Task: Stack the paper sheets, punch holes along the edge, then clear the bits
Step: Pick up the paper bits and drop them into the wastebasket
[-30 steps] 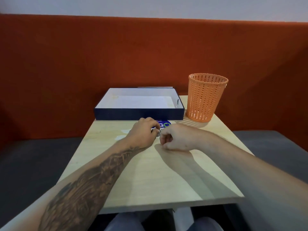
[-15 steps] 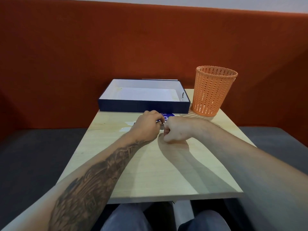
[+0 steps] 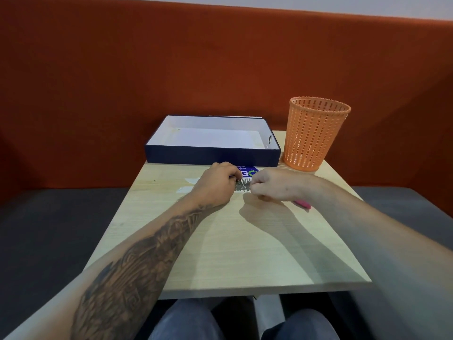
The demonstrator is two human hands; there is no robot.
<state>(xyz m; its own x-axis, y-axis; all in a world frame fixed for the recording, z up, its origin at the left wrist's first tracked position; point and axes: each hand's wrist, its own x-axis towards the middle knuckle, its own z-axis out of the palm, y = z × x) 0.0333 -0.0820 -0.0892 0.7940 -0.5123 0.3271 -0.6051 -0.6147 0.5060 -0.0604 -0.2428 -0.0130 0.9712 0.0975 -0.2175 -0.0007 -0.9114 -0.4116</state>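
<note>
Since the earlier frame the hands have parted slightly, exposing a ridged grey item point(image 3: 242, 186); left hand point(image 3: 215, 183), fingers curled, pinches its left end; right hand point(image 3: 272, 185), curled, pinches its right end; pink object point(image 3: 303, 204) now shows under the right wrist; item sits on table point(image 3: 220, 253) near box point(image 3: 210, 155).

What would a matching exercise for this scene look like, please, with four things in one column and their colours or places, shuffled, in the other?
Things:
1. basket
2. box
3. sticker
4. grey item

Descriptions:
A. navy outside, white inside
B. pinched between the left hand and the right hand
C. orange, standing at the far right of the table
D. blue, flat on the table in front of the box

Pairs: 1-C, 2-A, 3-D, 4-B
</note>
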